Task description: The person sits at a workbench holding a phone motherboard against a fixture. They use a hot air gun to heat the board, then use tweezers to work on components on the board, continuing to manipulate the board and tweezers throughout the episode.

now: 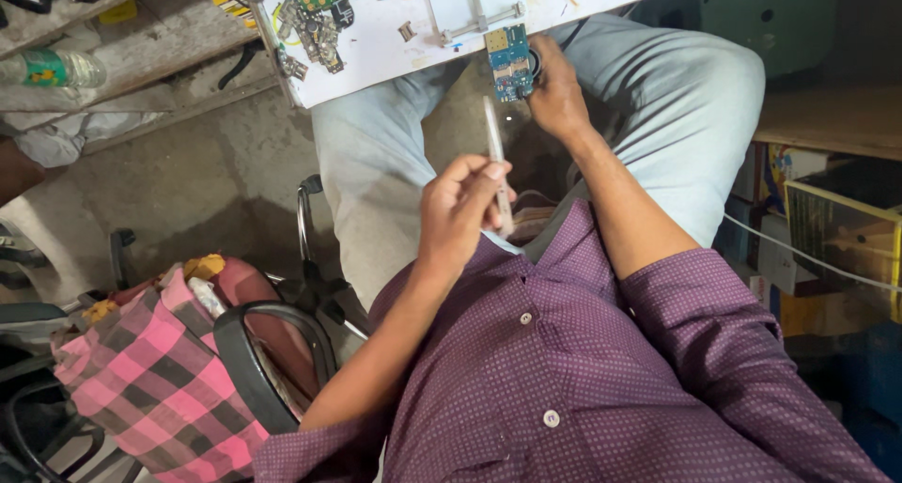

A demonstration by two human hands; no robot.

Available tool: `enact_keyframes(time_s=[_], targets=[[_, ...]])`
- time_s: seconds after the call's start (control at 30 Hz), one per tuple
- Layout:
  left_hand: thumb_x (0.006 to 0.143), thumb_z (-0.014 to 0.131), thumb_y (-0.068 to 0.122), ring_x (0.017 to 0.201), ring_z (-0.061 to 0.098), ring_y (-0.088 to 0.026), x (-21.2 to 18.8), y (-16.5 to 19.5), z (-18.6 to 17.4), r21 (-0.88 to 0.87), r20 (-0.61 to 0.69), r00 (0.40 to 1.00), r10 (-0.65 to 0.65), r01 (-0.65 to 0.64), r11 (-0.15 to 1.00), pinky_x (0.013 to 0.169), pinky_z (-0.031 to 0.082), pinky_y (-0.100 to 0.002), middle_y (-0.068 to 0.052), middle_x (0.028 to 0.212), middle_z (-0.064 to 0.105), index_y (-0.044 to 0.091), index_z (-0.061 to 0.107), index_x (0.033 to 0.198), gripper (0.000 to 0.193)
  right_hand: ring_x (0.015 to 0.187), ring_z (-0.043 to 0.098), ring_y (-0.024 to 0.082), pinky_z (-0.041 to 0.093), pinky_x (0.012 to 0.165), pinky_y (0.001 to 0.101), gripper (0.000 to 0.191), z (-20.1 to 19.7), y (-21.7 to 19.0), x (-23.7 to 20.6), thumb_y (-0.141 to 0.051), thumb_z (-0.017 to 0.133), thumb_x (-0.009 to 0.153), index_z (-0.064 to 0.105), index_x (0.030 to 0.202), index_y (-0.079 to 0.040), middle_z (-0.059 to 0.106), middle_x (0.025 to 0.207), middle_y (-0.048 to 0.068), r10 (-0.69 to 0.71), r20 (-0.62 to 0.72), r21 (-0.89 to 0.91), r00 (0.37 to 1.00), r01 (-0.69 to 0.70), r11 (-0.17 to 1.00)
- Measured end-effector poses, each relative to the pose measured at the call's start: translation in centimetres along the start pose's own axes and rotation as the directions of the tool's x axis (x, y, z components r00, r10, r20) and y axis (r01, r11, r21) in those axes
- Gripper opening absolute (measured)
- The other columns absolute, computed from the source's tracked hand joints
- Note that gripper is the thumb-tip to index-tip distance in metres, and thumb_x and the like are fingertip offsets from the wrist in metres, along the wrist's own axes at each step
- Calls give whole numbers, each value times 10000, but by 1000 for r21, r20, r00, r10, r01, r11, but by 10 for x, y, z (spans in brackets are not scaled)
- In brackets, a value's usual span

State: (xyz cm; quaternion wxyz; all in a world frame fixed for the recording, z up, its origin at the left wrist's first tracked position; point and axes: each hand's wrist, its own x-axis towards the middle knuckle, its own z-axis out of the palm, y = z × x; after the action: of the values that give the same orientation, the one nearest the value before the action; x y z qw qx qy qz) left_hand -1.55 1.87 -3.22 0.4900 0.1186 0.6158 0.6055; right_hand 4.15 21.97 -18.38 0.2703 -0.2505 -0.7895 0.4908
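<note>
Circuit board (pixel 510 62): light, stiff, judged fragile; pinched at its edge by right hand (pixel 556 93). Slim tool (pixel 497 163) gripped in left hand (pixel 458 210).

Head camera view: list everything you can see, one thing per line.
Blue circuit board: one, blue, held at the white table's edge.
Slim tool: one, pale, upright between the hands.
White table: one, white, stained, top of view.
Loose circuit parts: several, green and grey, on the table's left.
Metal bracket: one, silver, on the table.
Plastic bottle: one, clear, far-left shelf.
Checked cloth: one, pink and black, on the chair, lower left.
Boxes: a few, mixed colours, right.
Left hand: grip on the slim tool.
Right hand: grip on the blue circuit board.
</note>
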Motion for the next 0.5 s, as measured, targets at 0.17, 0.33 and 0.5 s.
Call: enact_keyframes(time_s=[0.17, 0.33, 0.5], targets=[[1022, 638, 210, 574, 560, -42, -5, 0, -19, -60, -104, 994, 15, -21, 998, 514, 413, -191, -57, 796, 699, -8, 684, 1053, 225, 1143, 610, 419, 497, 990, 404, 458, -2, 3, -2, 86, 658, 898, 555, 1327, -35, 621, 1219, 203, 19, 0, -14, 1000, -19, 1000], [1018, 620, 184, 554, 560, -64, -6, 1, -28, -99, -141, 988, 59, -73, 992, 520, 414, -212, -65, 772, 692, -15, 672, 1041, 208, 1134, 621, 394, 505, 963, 373, 418, -1, 4, -2, 82, 693, 907, 556, 1283, -39, 622, 1224, 185, 75, -5, 22, 997, -75, 997], [1025, 617, 187, 563, 544, -58, -5, 4, -29, -105, -168, 982, 89, -108, 989, 527, 412, -219, -58, 765, 679, -13, 674, 1037, 208, 1142, 637, 377, 503, 988, 378, 443, -2, 5, -2, 102, 701, 884, 560, 1277, -46, 630, 1231, 175, 61, -4, 52, 998, -60, 997]])
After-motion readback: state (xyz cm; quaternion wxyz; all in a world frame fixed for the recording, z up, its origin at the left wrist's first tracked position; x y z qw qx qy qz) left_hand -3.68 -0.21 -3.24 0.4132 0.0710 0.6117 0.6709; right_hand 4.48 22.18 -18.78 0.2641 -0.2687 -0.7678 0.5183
